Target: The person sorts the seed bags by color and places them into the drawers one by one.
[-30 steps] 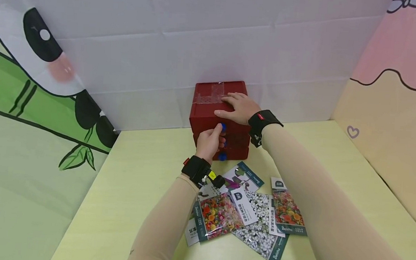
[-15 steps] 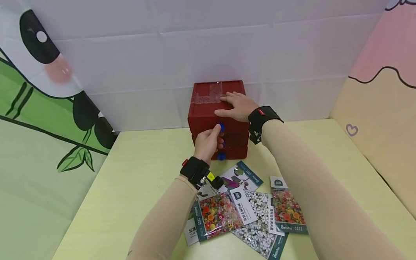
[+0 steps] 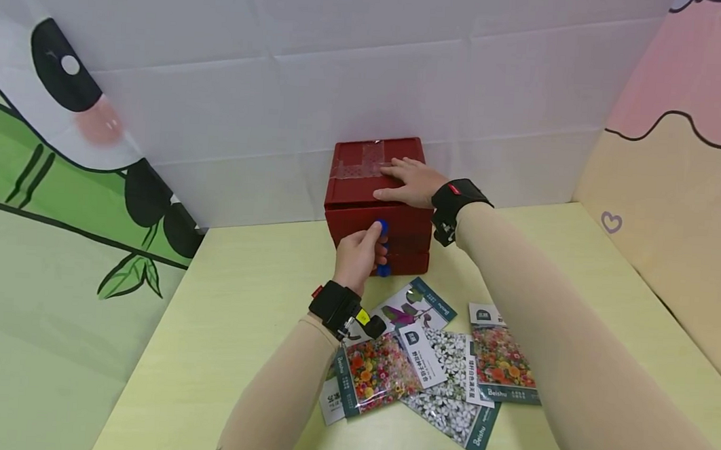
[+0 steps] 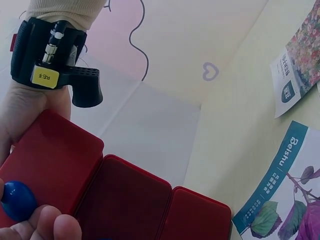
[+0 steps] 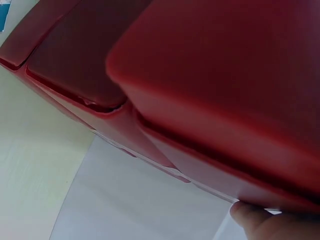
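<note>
A: Which colours identify your drawer unit [image 3: 409, 221]?
B: Your unit is red; its upper knob [image 3: 384, 226] is glossy blue.
A: And the surrounding items?
B: You face a multicoloured-blossom packet [image 3: 374, 375], a white-flowered packet [image 3: 445, 416], a purple-and-green-leaf packet [image 3: 414, 308]. Your wrist straps [image 3: 334, 306] are black, your sleeves [image 3: 287, 384] plain beige.

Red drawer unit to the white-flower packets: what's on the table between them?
The purple-leaf plant packet lies between the red drawer unit and the white-flower packets; the head view shows it.
</note>
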Demonstrator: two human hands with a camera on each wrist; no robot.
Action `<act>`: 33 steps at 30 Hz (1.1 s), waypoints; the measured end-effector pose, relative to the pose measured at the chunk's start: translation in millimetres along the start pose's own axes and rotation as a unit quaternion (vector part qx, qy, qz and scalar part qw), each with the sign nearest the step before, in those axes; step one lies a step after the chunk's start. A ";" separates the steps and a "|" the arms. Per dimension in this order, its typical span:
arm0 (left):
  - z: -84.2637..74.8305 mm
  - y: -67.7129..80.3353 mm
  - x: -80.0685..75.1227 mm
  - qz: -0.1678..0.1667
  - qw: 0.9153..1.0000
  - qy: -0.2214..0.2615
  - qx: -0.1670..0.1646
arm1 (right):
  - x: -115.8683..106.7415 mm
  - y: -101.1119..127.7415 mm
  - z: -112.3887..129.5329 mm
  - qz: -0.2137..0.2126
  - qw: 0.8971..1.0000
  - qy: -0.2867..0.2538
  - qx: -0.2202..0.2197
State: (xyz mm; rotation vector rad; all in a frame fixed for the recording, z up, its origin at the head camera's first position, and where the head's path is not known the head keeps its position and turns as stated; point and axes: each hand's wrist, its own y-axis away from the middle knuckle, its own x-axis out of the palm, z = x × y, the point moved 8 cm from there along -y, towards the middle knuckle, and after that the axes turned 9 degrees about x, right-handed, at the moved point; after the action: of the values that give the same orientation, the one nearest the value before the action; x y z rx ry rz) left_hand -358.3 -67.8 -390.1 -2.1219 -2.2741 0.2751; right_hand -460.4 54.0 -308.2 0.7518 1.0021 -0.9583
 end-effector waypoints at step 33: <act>-7.4 41.1 -5.4 0.003 0.998 0.032 0.057 | -0.5 14.2 2.1 0.021 1.000 0.008 -0.022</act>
State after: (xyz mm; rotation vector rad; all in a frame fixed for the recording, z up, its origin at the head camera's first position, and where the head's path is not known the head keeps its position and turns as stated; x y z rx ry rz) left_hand -316.3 -69.8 -388.0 -2.0528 -2.1625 0.3247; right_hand -446.8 57.9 -305.7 0.7420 1.0151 -0.8933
